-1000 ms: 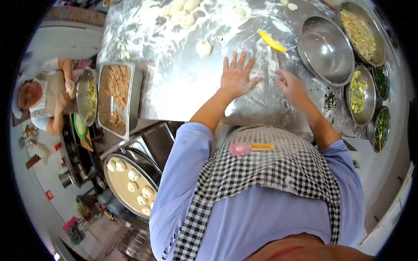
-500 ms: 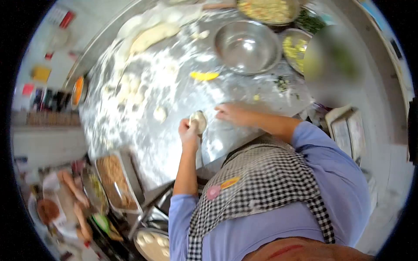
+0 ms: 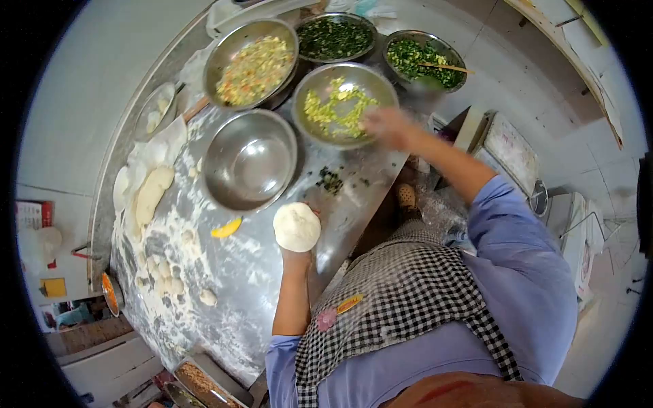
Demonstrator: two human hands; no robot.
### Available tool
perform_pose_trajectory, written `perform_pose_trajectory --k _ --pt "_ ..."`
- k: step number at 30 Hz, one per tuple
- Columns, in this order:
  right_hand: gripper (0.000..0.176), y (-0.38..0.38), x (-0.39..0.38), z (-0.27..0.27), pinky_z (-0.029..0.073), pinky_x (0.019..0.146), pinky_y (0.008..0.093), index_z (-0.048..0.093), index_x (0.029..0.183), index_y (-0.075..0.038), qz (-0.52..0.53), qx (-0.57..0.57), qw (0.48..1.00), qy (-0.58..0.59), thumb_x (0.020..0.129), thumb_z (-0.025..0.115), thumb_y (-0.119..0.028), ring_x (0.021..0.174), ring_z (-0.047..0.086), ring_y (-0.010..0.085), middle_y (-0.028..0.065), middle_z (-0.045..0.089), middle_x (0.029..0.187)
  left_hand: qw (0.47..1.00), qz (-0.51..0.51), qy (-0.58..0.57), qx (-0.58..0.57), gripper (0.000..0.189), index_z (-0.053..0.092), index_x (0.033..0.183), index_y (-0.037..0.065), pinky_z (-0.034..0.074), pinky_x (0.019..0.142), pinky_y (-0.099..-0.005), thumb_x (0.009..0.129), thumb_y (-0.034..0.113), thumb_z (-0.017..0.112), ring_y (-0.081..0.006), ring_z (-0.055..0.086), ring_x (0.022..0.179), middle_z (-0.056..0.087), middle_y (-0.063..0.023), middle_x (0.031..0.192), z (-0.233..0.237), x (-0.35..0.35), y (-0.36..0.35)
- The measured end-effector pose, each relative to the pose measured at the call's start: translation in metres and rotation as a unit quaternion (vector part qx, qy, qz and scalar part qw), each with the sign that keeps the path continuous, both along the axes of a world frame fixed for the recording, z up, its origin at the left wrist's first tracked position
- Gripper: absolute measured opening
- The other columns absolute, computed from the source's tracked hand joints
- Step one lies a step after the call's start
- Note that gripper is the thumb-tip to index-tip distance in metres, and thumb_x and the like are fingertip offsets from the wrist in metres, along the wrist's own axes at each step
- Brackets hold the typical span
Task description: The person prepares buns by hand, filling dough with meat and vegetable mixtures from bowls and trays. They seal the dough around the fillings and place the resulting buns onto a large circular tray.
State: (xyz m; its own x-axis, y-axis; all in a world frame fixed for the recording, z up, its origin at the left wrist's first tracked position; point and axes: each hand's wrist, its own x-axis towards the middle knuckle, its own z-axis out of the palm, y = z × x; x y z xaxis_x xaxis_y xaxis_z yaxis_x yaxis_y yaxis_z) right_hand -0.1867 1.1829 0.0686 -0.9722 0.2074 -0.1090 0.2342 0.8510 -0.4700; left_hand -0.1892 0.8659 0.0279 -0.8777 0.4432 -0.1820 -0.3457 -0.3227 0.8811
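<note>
A round, pale dough wrapper [image 3: 296, 227] rests on my left hand [image 3: 296, 259], which holds it from below, over the metal table. The dough hides most of that hand's fingers. My right hand [image 3: 391, 129] is at the right rim of a steel bowl [image 3: 320, 137] containing yellow-green chopped filling [image 3: 340, 109]. Motion smears its fingers, so whether they hold anything cannot be made out. To the left of the dough stand an empty-looking steel bowl [image 3: 250, 163] and a small yellow curved piece [image 3: 226, 228].
Further bowls hold mixed yellow filling [image 3: 255, 68], dark chopped greens [image 3: 333, 37] and greens with a stick [image 3: 422, 61]. A dough roll [image 3: 154, 194] and several small dough pieces [image 3: 163, 275] lie on the floured table [image 3: 238, 285]. Green scraps [image 3: 330, 180] lie near the table's right edge.
The view has swung right toward the filling bowls. My right hand has moved from beside the dough to the yellow-green filling bowl. The wrapper stays in my left hand, its round face now fully visible.
</note>
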Motion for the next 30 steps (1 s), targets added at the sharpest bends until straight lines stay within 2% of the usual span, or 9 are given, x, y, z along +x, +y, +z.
perform_pose_trajectory --k 3,8,12,13,14,19,25,28,30 --pt "0.034 0.168 0.016 -0.023 0.046 0.081 0.0434 0.055 0.106 -0.005 -0.096 0.247 0.958 0.108 0.084 0.051 -0.03 0.092 0.057 0.0316 0.0147 0.058 0.099 0.995 0.003 -0.087 0.047 0.017 0.053 0.099 0.006 0.044 0.059 -0.0241 0.084 0.013 0.056 -0.0141 0.054 0.07 0.058 -0.0058 0.084 0.003 -0.012 0.075" --pt "0.017 0.3 0.017 -0.035 0.045 0.077 0.0409 0.061 0.09 -0.007 -0.007 0.413 0.908 -0.066 0.077 0.052 -0.011 0.087 0.058 0.0286 0.0112 0.062 0.087 0.983 0.066 -0.161 0.056 0.026 0.055 0.097 0.009 0.05 0.06 -0.0242 0.075 0.006 0.069 -0.0133 0.057 0.07 0.06 -0.0038 0.083 0.003 -0.016 0.188" --pt "0.016 0.322 0.017 -0.005 0.047 0.059 0.0398 0.059 0.083 -0.003 -0.021 0.308 0.949 -0.069 0.085 0.049 -0.015 0.067 0.059 0.0224 0.0111 0.061 0.074 0.99 0.052 -0.12 0.045 0.027 0.055 0.098 0.007 0.052 0.063 -0.0258 0.075 0.005 0.069 -0.0142 0.06 0.074 0.06 -0.005 0.085 0.017 -0.024 0.242" --pt "0.02 0.325 0.022 0.012 0.044 0.051 0.0361 0.058 0.081 -0.003 -0.068 0.065 0.992 -0.088 0.087 0.048 -0.019 0.057 0.056 0.0192 0.0094 0.058 0.066 0.989 0.043 -0.132 0.053 0.03 0.054 0.101 0.007 0.052 0.064 -0.0237 0.075 0.005 0.069 -0.0136 0.06 0.075 0.06 -0.0046 0.088 0.017 -0.027 0.249" --pt "0.025 0.326 0.03 0.022 0.042 0.042 0.0324 0.057 0.078 -0.003 -0.115 -0.182 0.97 -0.112 0.09 0.048 -0.023 0.046 0.053 0.0161 0.0076 0.055 0.059 0.989 0.047 -0.136 0.037 0.029 0.054 0.1 0.006 0.052 0.063 -0.0242 0.075 0.004 0.069 -0.0145 0.06 0.076 0.06 -0.0055 0.089 0.018 -0.029 0.256" --pt "0.028 0.31 0.109 0.011 0.028 0.031 0.021 0.055 0.075 -0.004 -0.245 -0.496 0.815 -0.172 0.089 0.05 -0.029 0.035 0.041 0.0078 0.0014 0.047 0.048 0.986 0.044 -0.159 0.04 0.031 0.053 0.102 0.006 0.052 0.062 -0.025 0.075 0.003 0.069 -0.016 0.06 0.078 0.06 -0.0072 0.09 0.017 -0.038 0.269" --pt "0.024 0.299 0.17 0.053 0.025 0.031 0.0187 0.057 0.082 -0.004 -0.291 -0.474 0.822 -0.121 0.09 0.049 -0.026 0.034 0.035 0.0045 0.0006 0.046 0.049 0.99 0.048 -0.128 0.041 0.03 0.053 0.104 0.005 0.054 0.065 -0.0259 0.077 0.003 0.067 -0.0171 0.06 0.08 0.06 -0.0075 0.092 0.008 -0.055 0.257" --pt "0.024 0.267 0.141 0.065 0.027 0.034 0.0179 0.059 0.093 -0.003 -0.216 -0.442 0.87 -0.023 0.09 0.048 -0.024 0.036 0.038 0.0036 0.0 0.048 0.05 0.992 0.048 -0.106 0.05 0.032 0.053 0.105 0.007 0.053 0.067 -0.0263 0.076 0.003 0.068 -0.0164 0.06 0.081 0.06 -0.0067 0.093 0.01 -0.061 0.24" --pt "0.025 0.241 0.108 0.07 0.036 0.041 0.0233 0.058 0.105 -0.005 -0.152 -0.266 0.952 0.013 0.089 0.048 -0.021 0.039 0.045 0.0129 0.0039 0.049 0.05 0.994 0.07 -0.078 0.042 0.033 0.053 0.105 0.008 0.053 0.069 -0.0267 0.076 0.003 0.068 -0.0159 0.059 0.082 0.06 -0.0061 0.093 0.016 -0.064 0.22"
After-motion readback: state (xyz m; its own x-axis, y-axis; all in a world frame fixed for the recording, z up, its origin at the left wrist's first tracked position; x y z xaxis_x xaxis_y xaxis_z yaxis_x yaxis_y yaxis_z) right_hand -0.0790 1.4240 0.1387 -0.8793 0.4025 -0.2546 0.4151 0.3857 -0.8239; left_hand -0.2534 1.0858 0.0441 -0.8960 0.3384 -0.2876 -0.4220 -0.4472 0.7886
